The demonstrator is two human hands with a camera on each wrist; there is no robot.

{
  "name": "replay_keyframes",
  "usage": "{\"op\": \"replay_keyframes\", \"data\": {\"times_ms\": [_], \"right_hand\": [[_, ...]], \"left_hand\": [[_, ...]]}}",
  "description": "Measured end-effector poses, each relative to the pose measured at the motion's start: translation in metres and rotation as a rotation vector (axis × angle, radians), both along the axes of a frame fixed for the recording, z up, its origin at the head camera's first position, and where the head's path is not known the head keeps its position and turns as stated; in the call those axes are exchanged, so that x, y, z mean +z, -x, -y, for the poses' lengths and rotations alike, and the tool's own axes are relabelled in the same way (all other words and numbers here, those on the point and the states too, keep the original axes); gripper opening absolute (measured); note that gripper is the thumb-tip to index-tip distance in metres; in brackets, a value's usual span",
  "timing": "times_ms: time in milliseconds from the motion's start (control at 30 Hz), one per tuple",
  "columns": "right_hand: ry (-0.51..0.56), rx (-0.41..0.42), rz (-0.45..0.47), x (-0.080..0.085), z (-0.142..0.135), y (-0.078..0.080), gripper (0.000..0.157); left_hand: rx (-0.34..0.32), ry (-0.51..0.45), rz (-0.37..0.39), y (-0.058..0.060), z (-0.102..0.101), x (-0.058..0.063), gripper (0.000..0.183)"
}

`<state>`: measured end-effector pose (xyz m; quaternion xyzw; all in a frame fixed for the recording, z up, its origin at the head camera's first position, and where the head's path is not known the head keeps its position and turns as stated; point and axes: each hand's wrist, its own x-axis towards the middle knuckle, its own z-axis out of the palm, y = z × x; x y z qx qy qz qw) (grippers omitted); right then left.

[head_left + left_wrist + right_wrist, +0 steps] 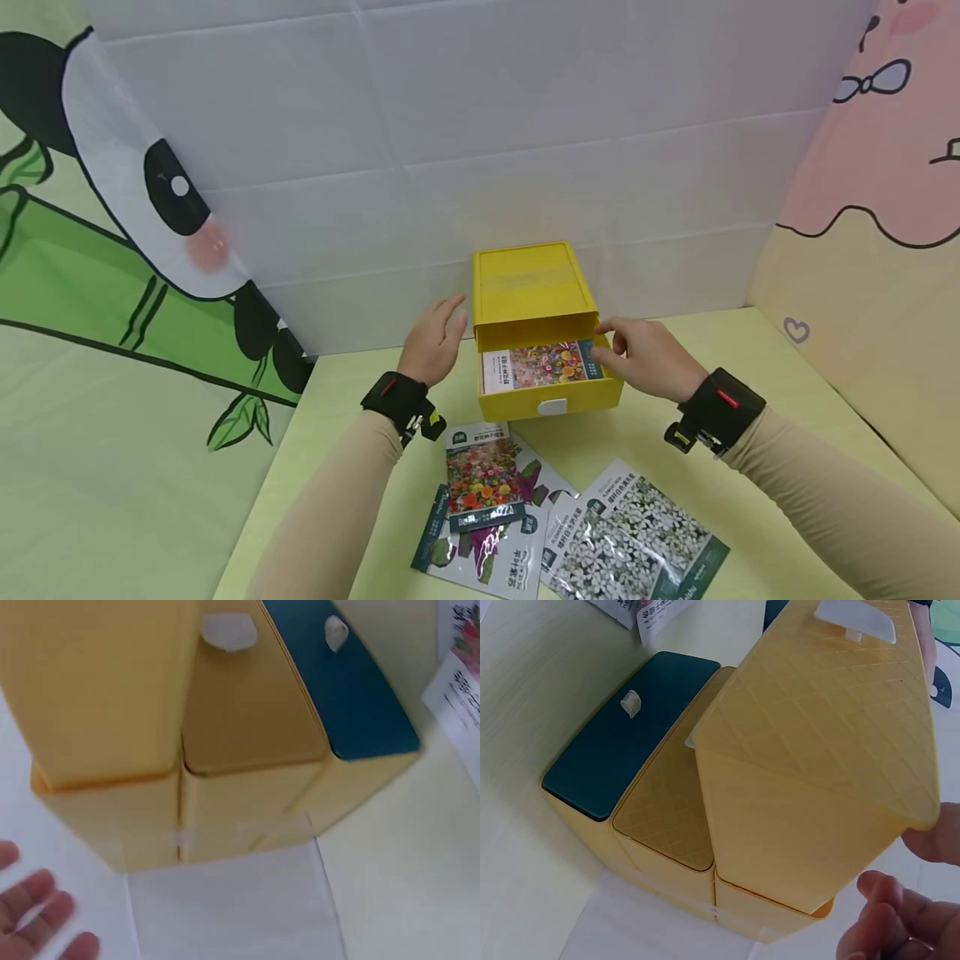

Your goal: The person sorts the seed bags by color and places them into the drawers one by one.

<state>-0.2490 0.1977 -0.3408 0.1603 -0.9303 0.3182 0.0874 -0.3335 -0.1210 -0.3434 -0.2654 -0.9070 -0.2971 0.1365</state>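
Observation:
A small chest of drawers (534, 283) stands by the back wall, with its top yellow drawer (517, 405) pulled out. Inside that drawer lies a flower seed packet (551, 365), printed with colorful blooms. To the left of the chest is my left hand (437, 337), fingers spread and holding nothing. At the drawer's right edge is my right hand (652, 354), its thumb over the end of the packet and its fingers bent. In the right wrist view the thumb (937, 834) is by the drawer's corner, apart from the fingers; contact is unclear.
Several seed packets lie in front: one with mixed flowers (483, 479), a purple-flowered one (517, 554) beneath it, and white-flowered ones (637, 533). Below the pulled drawer are a shut yellow drawer (667, 817) and a teal drawer (641, 742). A white cloth wall (450, 125) rises behind.

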Motion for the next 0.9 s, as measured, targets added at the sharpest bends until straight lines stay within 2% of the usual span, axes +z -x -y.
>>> {"op": "replay_keyframes", "data": {"times_ms": [100,233,500,600,767,900], "right_hand": [[0.003,0.009,-0.038,0.001,0.0,0.002,0.033],[-0.005,0.016,-0.107,0.004,0.0,0.008,0.035],[-0.096,0.052,-0.238,0.011,-0.001,0.032,0.039],[-0.161,0.066,-0.239,0.011,0.001,0.042,0.044],[-0.25,0.103,-0.19,0.012,0.006,0.057,0.054],[-0.285,0.105,-0.143,0.013,0.01,0.068,0.059]], "left_hand": [[0.108,0.014,-0.003,-0.005,0.013,-0.007,0.045],[0.212,0.106,0.06,-0.014,0.029,-0.024,0.044],[0.32,0.345,0.251,-0.034,0.043,-0.063,0.054],[0.357,0.381,0.312,-0.041,0.043,-0.076,0.059],[0.412,0.415,0.391,-0.047,0.041,-0.102,0.072],[0.446,0.413,0.424,-0.05,0.037,-0.116,0.074]]}}
